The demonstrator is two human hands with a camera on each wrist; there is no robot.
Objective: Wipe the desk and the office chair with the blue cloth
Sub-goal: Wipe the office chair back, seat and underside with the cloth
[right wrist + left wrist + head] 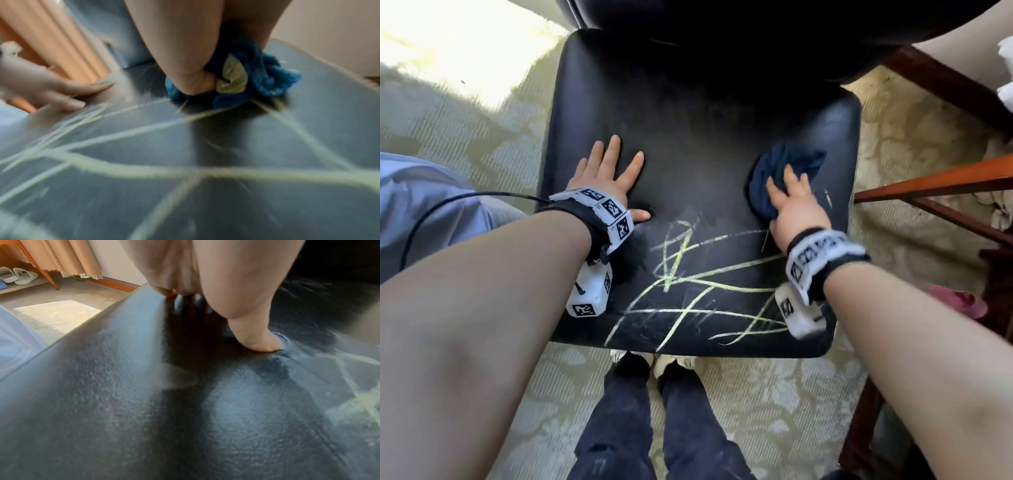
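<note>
The left hand (604, 178) lies flat on the black chair seat (698, 137), fingers spread and straight, thumb pressing into the leather. The right hand (796, 205) presses the bunched blue cloth (784, 171) onto the seat's right side, its grip curled into the folds. Yellow scribbles (688, 281) cross the seat's near half, just beside the cloth.

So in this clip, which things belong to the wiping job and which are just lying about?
Belongs to the job:
- bunched blue cloth, gripped by the right hand
- black leather chair seat, with yellow chalk-like scribbles
- left hand, pressed flat on the seat

Lying about:
- white slippers
- patterned carpet
- pink object on the floor
</note>
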